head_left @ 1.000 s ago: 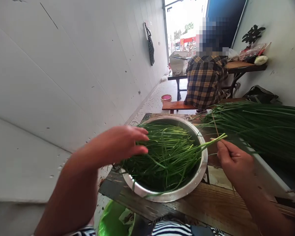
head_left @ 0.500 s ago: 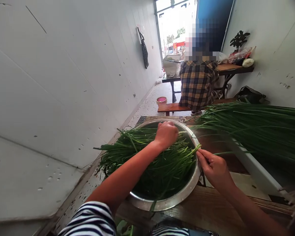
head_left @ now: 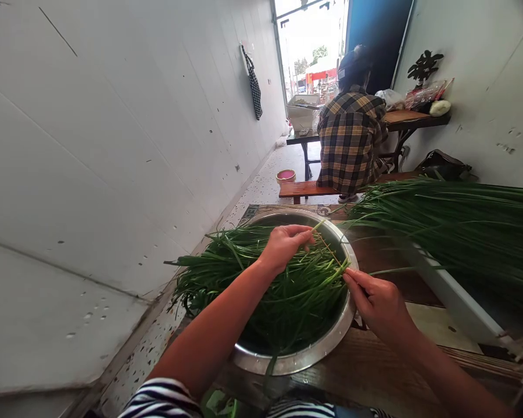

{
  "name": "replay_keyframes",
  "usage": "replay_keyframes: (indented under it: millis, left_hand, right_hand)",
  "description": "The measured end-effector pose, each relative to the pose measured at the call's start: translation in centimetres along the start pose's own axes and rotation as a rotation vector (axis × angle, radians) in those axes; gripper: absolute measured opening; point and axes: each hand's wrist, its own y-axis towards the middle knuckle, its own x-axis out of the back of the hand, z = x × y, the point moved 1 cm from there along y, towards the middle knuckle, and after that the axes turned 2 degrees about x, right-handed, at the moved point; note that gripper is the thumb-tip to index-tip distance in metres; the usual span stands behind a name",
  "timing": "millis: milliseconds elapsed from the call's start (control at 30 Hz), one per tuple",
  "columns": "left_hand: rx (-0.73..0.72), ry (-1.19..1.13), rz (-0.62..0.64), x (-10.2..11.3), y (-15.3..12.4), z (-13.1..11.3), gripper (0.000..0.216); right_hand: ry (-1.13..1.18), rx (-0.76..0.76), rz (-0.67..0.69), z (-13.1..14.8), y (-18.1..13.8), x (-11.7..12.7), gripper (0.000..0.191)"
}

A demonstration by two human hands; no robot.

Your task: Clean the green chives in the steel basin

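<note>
Chives (head_left: pixel 287 302) run left-to-right, ends pinched by nearer right hand (head_left: pixel 381 296) at basin's right rim (head_left: pixel 351 251); left hand (head_left: pixel 284 247) pinches strand (head_left: pixel 328 248).

A checkered cloth (head_left: pixel 254 90) hangs on the left wall (head_left: pixel 126 128). At the far end, a person in a plaid shirt (head_left: pixel 351 145) sits on a wooden bench (head_left: pixel 291 190) before a table (head_left: pixel 297 139) with a white box (head_left: pixel 302 118) at left. A pink bucket (head_left: pixel 286 176) stands on the floor (head_left: pixel 268 186); a dark bag (head_left: pixel 445 167) lies near the right wall (head_left: pixel 483 93).
</note>
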Motion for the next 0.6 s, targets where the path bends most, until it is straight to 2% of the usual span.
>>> replay_keyframes:
  millis: [233,600]
  left_hand:
    - [-0.003,-0.014,0.034,-0.01,-0.25,0.08,0.027]
    - [-0.026,0.015,-0.004,-0.04,-0.14,0.12,0.027]
  right_hand:
    - [-0.032,-0.017,0.008,-0.22,-0.16,-0.21,0.030]
    - [-0.018,-0.021,0.029,-0.14,-0.04,-0.11,0.030]
